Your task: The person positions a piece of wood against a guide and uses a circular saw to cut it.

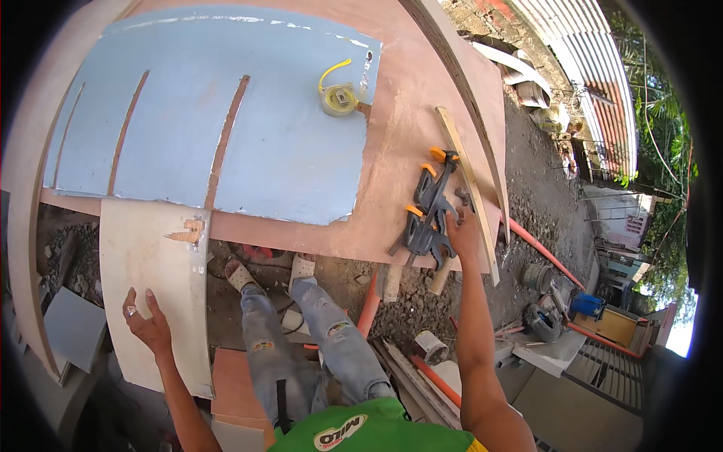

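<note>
While you are standing at its near edge, a broad pinkish-brown plywood sheet [407, 173] is stretching out in front of you. Over its left part, a pale blue rectangular panel [294, 143] with chipped white edges is lying flat, three narrow brown strips running across its face. From the panel's near edge, a long cream-coloured board [151, 264] is reaching back toward your left side, a torn patch of bare wood showing near its far right corner. To the right, a thin, straight, light wooden strip [471, 196] is lying at a slant on the plywood. Just left of it, a cluster of black bar clamps with orange parts [429, 207] is resting near the sheet's edge. Beside the clamps, a hammer with a dark metal head [463, 197] is showing just beyond your right fingers. Your left hand [148, 322] is hovering over or touching the cream board, you cannot tell which, its thumb and fingers standing apart. Your right hand [462, 232] is reaching in at the hammer and clamps; whether it is gripping anything cannot be told. A compact clear-and-yellow tape measure [339, 100] is sitting near the blue panel's far right corner, its yellow strap curling away.
</note>
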`<state>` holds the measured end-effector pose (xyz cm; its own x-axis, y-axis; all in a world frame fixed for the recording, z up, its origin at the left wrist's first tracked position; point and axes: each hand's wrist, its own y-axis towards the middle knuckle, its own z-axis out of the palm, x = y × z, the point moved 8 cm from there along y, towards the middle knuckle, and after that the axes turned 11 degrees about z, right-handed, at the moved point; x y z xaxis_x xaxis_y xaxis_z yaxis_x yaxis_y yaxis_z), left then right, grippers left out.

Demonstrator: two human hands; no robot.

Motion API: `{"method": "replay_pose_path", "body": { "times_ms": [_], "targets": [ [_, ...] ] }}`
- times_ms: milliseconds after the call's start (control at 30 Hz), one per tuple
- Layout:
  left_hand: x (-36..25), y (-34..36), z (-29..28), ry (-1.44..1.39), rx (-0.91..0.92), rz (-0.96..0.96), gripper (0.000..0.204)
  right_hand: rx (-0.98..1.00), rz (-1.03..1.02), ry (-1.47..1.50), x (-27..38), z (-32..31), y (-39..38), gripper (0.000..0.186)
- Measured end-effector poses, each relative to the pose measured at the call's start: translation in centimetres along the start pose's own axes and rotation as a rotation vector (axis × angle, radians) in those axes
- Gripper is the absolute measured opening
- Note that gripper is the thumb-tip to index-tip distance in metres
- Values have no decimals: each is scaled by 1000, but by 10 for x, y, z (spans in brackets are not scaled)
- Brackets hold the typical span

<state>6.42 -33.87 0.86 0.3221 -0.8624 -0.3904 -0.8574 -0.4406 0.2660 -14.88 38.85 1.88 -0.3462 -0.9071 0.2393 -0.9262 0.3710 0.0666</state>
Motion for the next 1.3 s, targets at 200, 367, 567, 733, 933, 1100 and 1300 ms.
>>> {"method": "replay_pose_path", "body": {
  "times_ms": [200,367,567,733,933,1100,1300],
  "targets": [
    [-111,-94,31,-241,102,-56,31,-92,111,226,-8,-18,54,27],
    [-198,-118,62,-388,312,-56,28,96,262,-371,-51,6,72,45],
    [-236,-116,94,-616,263,45,24,361,312,-449,-153,13,61,57],
    [-201,-112,81,-571,186,-127,26,176,-40,-83,-68,6,8,51],
    [-291,-91,92,-982,449,-88,56,501,-238,414,89,-13,-114,48],
    [-281,-97,94,-1423,75,-653,50,813,-511,469,212,16,-201,62],
    [-140,-73,79,-1249,-326,-765,37,1222,-587,270,251,77,-233,80]
  ]
}}
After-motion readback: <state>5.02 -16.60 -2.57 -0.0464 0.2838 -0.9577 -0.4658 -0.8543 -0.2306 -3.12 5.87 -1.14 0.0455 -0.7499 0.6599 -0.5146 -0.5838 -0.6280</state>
